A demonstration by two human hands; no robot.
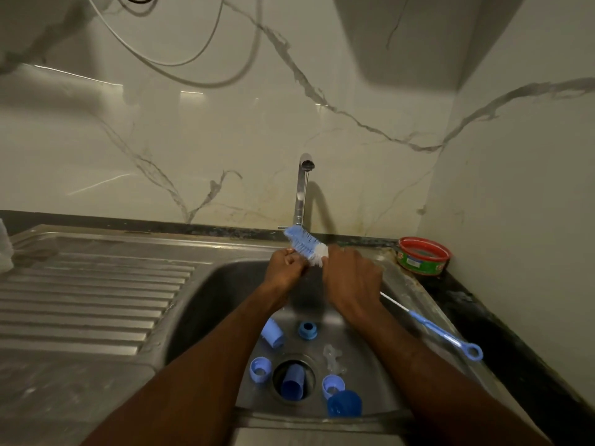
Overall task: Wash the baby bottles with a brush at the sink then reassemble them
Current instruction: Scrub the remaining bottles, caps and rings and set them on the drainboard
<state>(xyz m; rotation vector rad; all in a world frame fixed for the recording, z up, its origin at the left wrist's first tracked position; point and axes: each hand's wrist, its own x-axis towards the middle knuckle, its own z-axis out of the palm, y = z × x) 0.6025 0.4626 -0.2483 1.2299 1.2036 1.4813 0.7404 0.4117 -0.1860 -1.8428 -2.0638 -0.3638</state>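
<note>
**Both hands on one brush above the sink**

At the far left a ribbed steel draining board [90, 284] ran up to the sink [225, 284]. Over the basin, the left hand [285, 268] was curled around the middle of the bottle brush [306, 244], its blue and white bristles slanting up to the left, in front of the single tap [302, 188]. The right hand [352, 278] gripped the white end of the same brush, close beside the left.

On the sink floor lay six blue pieces: a pale cap [272, 333] on its side, a ring [260, 368], a cup [293, 384] standing in the drain, a collar [308, 329], a second ring [333, 385] and a darker cap [344, 403]. One clear teat [333, 357] lay among them.

Further right, one thin blue-handled brush [431, 329] rested on the sink rim, and one red and green tub [423, 255] sat on the dark desk [476, 313].
</note>
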